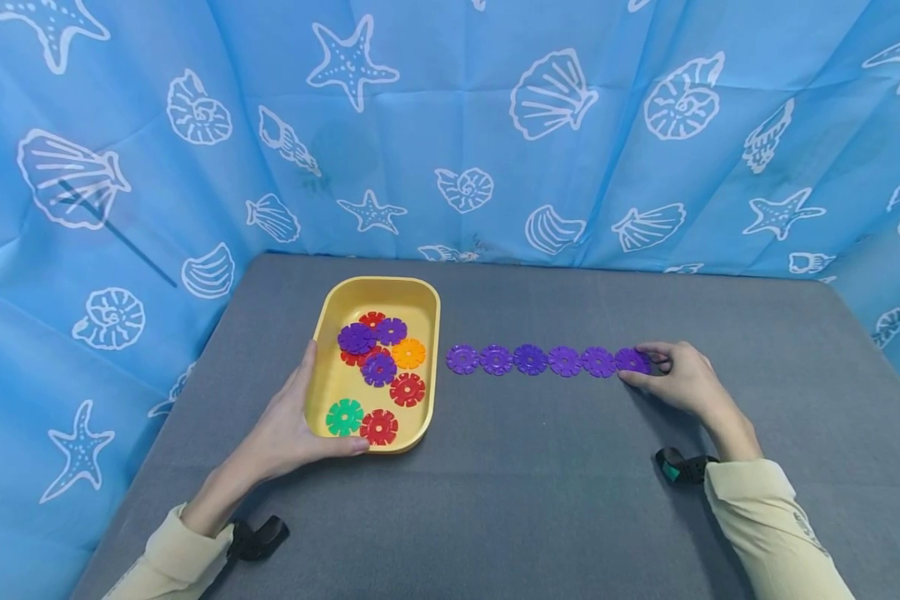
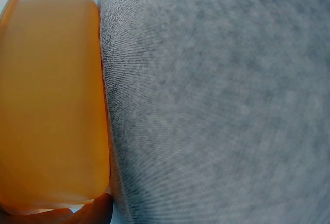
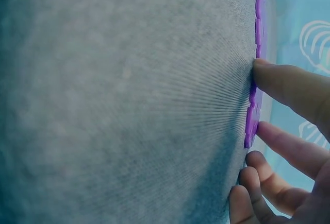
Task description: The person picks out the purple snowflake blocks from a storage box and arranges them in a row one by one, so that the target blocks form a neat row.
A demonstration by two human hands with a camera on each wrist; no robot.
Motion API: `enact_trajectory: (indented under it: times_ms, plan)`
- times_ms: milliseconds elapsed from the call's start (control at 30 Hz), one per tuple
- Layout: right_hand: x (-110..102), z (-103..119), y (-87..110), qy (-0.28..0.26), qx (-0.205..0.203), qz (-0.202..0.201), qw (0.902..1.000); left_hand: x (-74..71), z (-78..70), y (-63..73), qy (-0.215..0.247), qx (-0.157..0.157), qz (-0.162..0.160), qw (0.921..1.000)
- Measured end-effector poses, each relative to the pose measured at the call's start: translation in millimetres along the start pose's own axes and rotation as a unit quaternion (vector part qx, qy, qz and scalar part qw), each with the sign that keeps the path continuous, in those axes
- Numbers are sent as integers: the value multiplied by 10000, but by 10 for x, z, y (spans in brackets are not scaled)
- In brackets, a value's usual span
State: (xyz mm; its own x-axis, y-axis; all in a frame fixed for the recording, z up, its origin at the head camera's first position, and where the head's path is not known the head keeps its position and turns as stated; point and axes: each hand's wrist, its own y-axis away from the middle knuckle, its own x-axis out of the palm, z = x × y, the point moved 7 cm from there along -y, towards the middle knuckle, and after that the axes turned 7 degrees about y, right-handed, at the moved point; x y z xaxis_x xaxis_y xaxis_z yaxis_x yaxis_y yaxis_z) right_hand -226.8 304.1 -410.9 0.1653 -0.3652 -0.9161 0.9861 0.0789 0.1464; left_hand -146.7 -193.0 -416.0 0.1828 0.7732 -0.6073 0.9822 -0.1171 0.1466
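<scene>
In the head view, a row of several purple snowflake discs [image 1: 530, 360] lies flat on the grey cloth. My right hand [image 1: 682, 382] has its thumb and index finger on the purple disc [image 1: 630, 361] at the row's right end, pinching it. The right wrist view shows that fingertip contact on the purple discs [image 3: 251, 123] edge-on, the other fingers curled near the cloth. To the left, my left hand [image 1: 288, 429] grips a yellow tray [image 1: 430, 333], thumb at its near rim. The left wrist view shows the tray's side [image 2: 54, 100], fingertips below it.
Inside the tray lie loose discs: red [image 1: 407, 389], purple [image 1: 378, 369], orange [image 1: 408, 353] and green [image 1: 344, 417]. Grey cloth [image 1: 540, 483] covers the table. A blue shell-print curtain [image 1: 412, 150] hangs behind and at the sides. Black straps [image 1: 258, 537] sit at both wrists.
</scene>
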Motion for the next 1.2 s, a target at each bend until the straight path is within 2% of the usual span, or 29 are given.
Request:
enact_trajectory:
  times_ms: [433,633,800,1200]
  plan:
    - [9,13,18,8,-80,-169,9998,5,13,0,-22,1,-6,10000]
    - [-65,79,33,143,-171,-539,9983,9,5,-5,31,16,3,10000]
    - [-144,287,58,-47,-230,-814,9964,6,2,-4,57,8,20,10000]
    - [-276,972,54,-548,-887,-1164,9877,-4,4,-4,46,6,21,10000]
